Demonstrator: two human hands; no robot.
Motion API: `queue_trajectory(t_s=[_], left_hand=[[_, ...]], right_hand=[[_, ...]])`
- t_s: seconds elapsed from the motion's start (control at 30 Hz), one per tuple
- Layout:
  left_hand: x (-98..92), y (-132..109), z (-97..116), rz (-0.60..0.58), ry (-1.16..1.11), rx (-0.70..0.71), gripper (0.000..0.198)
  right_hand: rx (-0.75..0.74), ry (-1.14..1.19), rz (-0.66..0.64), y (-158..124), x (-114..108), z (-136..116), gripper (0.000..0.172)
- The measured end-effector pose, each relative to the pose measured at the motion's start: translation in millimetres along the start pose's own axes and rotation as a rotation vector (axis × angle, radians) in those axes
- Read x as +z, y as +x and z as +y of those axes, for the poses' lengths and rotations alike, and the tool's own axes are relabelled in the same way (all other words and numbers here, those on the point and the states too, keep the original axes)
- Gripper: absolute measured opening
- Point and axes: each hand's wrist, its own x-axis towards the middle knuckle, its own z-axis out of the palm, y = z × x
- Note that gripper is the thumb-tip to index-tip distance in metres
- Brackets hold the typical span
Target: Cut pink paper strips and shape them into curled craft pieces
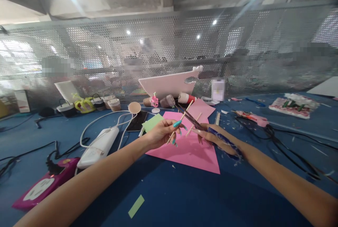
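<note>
My left hand point(163, 132), with long turquoise nails, pinches a thin wooden stick point(188, 107) that slants up to the right. In my right hand point(208, 134) is a pair of scissors point(194, 120), its blue handle point(223, 137) lying along the palm and its dark blades pointing up-left close to the stick. Whether the blades touch the stick I cannot tell. A second wooden stick point(199, 117) shows behind the scissors, over the pink paper point(182, 156). Both hands are above that sheet.
A green paper strip point(136, 206) lies in front. To the left are a white power bank point(99, 147) with cables, a phone point(136, 121) and a magenta power strip point(47, 184). Rightward lie a pink glue gun point(253, 118) and its black cord. Paper cups point(187, 98) and a foam board point(166, 84) stand behind.
</note>
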Motion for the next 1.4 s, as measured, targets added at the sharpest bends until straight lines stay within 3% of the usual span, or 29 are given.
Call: queue_trajectory(t_s=[0.5,1.2,1.4], left_hand=[[-12.1,2.1,-5.1,-0.103,0.028,-0.009,0.025],[-4.2,-1.5,-0.3,-0.058,0.018,-0.051,0.024],[-4.3,-2.0,5.5,-0.047,0.051,-0.103,0.028]], right_hand=[[0.017,0.077,0.022,1.8,3.6,7.7,0.041],[0.043,0.077,0.067,4.9,5.2,13.2,0.038],[0.013,-0.045,0.158,7.4,7.3,20.6,0.041]])
